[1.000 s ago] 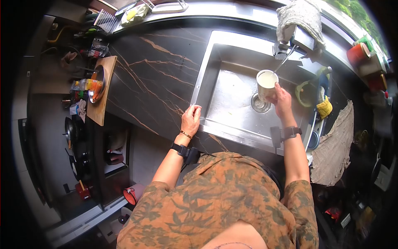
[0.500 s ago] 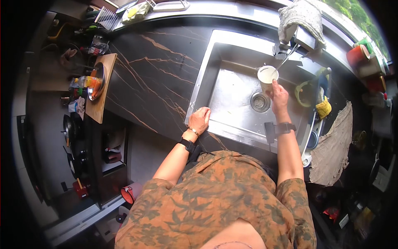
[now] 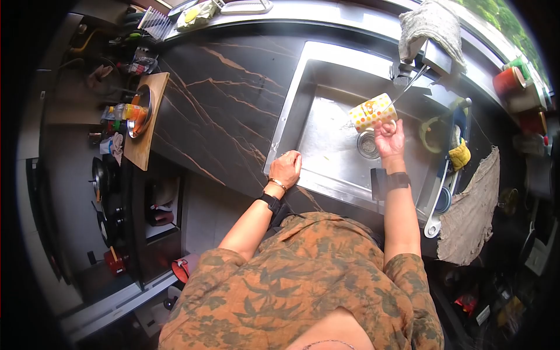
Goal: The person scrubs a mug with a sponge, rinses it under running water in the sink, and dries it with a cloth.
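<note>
My right hand (image 3: 389, 140) holds a mug (image 3: 372, 113) by its handle over the sink (image 3: 291, 125). The mug is white with yellow and orange dots and orange lettering; it lies tipped on its side, mouth to the left. A thin stream of water from the faucet (image 3: 437, 56) reaches the mug, and some water spills at its mouth. Just below the mug is the round drain (image 3: 367, 144). On the sink's near left corner rests my left hand (image 3: 285, 167), its fingers curled closed and nothing visible in them.
A cloth (image 3: 430, 29) drapes over the faucet. Along the sink's right side stands a blue rack (image 3: 461, 123) with a yellow cloth (image 3: 459, 154). A grey-brown rag (image 3: 470, 210) lies farther right. At left, a pan sits on a wooden board (image 3: 154, 122).
The mug has turned from upright, mouth facing up, to tipped on its side with its mouth leftward. My right wrist has rotated with it. My left hand stays on the sink corner.
</note>
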A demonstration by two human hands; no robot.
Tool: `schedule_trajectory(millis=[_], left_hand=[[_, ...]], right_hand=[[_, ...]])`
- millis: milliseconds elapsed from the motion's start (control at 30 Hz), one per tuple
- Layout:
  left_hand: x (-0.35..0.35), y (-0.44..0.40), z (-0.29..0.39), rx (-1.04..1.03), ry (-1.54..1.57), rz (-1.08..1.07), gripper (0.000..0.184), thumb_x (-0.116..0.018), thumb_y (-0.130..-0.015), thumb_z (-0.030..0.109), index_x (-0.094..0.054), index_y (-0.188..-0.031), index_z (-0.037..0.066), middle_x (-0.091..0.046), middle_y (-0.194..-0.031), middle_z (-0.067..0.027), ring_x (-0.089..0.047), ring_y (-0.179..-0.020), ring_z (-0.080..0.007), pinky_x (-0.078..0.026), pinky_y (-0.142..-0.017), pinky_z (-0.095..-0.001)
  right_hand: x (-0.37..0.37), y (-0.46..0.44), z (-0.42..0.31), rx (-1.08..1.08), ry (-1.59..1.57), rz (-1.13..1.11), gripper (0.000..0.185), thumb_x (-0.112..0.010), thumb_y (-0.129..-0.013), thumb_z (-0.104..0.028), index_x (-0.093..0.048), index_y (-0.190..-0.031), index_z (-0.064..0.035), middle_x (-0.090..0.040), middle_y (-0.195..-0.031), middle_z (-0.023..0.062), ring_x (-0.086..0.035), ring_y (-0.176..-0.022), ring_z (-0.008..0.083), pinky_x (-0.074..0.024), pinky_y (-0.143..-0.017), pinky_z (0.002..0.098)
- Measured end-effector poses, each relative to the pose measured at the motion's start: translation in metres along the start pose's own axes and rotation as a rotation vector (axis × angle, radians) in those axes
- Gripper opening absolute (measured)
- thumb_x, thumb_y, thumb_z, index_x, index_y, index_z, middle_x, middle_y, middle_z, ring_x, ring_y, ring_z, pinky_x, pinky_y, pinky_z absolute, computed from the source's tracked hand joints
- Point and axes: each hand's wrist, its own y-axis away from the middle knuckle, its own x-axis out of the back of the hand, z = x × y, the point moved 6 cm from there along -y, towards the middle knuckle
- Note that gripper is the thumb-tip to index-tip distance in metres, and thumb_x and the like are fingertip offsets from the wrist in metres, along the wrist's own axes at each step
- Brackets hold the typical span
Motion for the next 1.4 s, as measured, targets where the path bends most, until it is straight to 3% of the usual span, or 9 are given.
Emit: schedule_trajectory(millis=[233,467,567,600,833,933,1067,1167,1400], left_hand=[[0.000,0.000,0.000,0.001,-0.022,0.008,0.011,-0.054,-0.086,0.019,-0.059,-0.086,0.009,-0.064,-0.081,-0.0119,-0.062,-0.075,-0.0318,-0.050,-0.066,-0.0408],[-0.001,0.000,0.000,-0.001,-0.010,0.023,0.012,-0.054,-0.086,0.019,-0.059,-0.085,0.008,-0.064,-0.080,-0.0120,-0.062,-0.074,-0.0319,-0.050,-0.066,-0.0410],[0.000,0.000,0.000,0.011,-0.029,0.005,0.012,-0.054,-0.086,0.020,-0.059,-0.086,0.008,-0.064,-0.081,-0.0121,-0.062,-0.075,-0.0318,-0.050,-0.067,-0.0407],[0.001,0.000,0.000,0.019,-0.028,-0.001,0.013,-0.054,-0.086,0.020,-0.059,-0.086,0.008,-0.064,-0.082,-0.0122,-0.062,-0.076,-0.0318,-0.050,-0.067,-0.0407],[-0.001,0.000,-0.001,0.016,-0.016,0.013,0.014,-0.054,-0.086,0.020,-0.060,-0.087,0.008,-0.065,-0.083,-0.0126,-0.063,-0.076,-0.0318,-0.050,-0.067,-0.0405],[-0.001,0.000,-0.001,0.017,-0.041,0.001,0.014,-0.054,-0.086,0.020,-0.061,-0.087,0.008,-0.065,-0.083,-0.0126,-0.063,-0.076,-0.0317,-0.050,-0.067,-0.0405],[-0.001,0.000,-0.001,0.019,-0.031,0.015,0.013,-0.054,-0.085,0.020,-0.060,-0.086,0.008,-0.065,-0.081,-0.0126,-0.063,-0.075,-0.0316,-0.050,-0.066,-0.0403],[0.000,0.000,-0.001,0.017,-0.026,0.023,0.013,-0.056,-0.085,0.019,-0.061,-0.086,0.008,-0.064,-0.078,-0.0124,-0.063,-0.072,-0.0309,-0.050,-0.065,-0.0390],[0.000,0.000,0.000,0.014,-0.019,0.008,0.013,-0.054,-0.085,0.020,-0.060,-0.085,0.008,-0.064,-0.079,-0.0125,-0.062,-0.074,-0.0316,-0.050,-0.066,-0.0403]], right_hand=[[0.037,-0.007,0.001,0.030,-0.324,-0.016,0.040,-0.039,-0.099,-0.033,-0.049,-0.072,-0.0041,-0.040,-0.047,0.0000,-0.044,-0.046,0.0123,-0.0545,-0.069,0.0351],[0.033,0.007,-0.021,0.166,-0.421,0.031,0.022,-0.050,-0.092,-0.019,-0.054,-0.081,-0.0011,-0.042,-0.053,0.0002,-0.041,-0.047,0.0103,-0.0552,-0.061,0.0290],[0.042,0.006,-0.030,0.175,-0.511,0.121,0.037,-0.050,-0.093,-0.023,-0.043,-0.060,-0.0085,-0.038,-0.048,-0.0024,-0.038,-0.043,0.0095,-0.0529,-0.055,0.0254],[0.044,0.007,-0.035,0.194,-0.525,0.145,0.034,-0.054,-0.090,-0.017,-0.045,-0.059,-0.0088,-0.037,-0.048,-0.0038,-0.039,-0.042,0.0081,-0.0539,-0.055,0.0245],[0.053,0.011,-0.055,0.268,-0.519,0.195,0.028,-0.054,-0.089,-0.015,-0.049,-0.062,-0.0085,-0.036,-0.049,-0.0047,-0.040,-0.041,0.0064,-0.0544,-0.055,0.0237],[0.052,0.008,-0.047,0.206,-0.489,0.052,0.012,-0.056,-0.087,-0.011,-0.057,-0.091,0.0002,-0.053,-0.065,0.0016,-0.047,-0.050,0.0079,-0.0560,-0.056,0.0232],[0.029,0.014,-0.021,0.118,-0.377,0.029,0.014,-0.056,-0.090,-0.017,-0.055,-0.084,-0.0046,-0.041,-0.054,-0.0026,-0.041,-0.046,0.0063,-0.0513,-0.049,0.0213],[0.015,0.022,-0.006,0.076,-0.309,0.033,0.014,-0.056,-0.090,-0.019,-0.056,-0.086,-0.0053,-0.041,-0.054,-0.0021,-0.041,-0.046,0.0064,-0.0487,-0.047,0.0199],[0.020,0.014,-0.012,0.021,-0.143,-0.356,0.024,-0.048,-0.093,-0.025,-0.060,-0.105,-0.0072,-0.062,-0.096,0.0047,-0.055,-0.067,0.0086,-0.0404,-0.038,0.0140]])
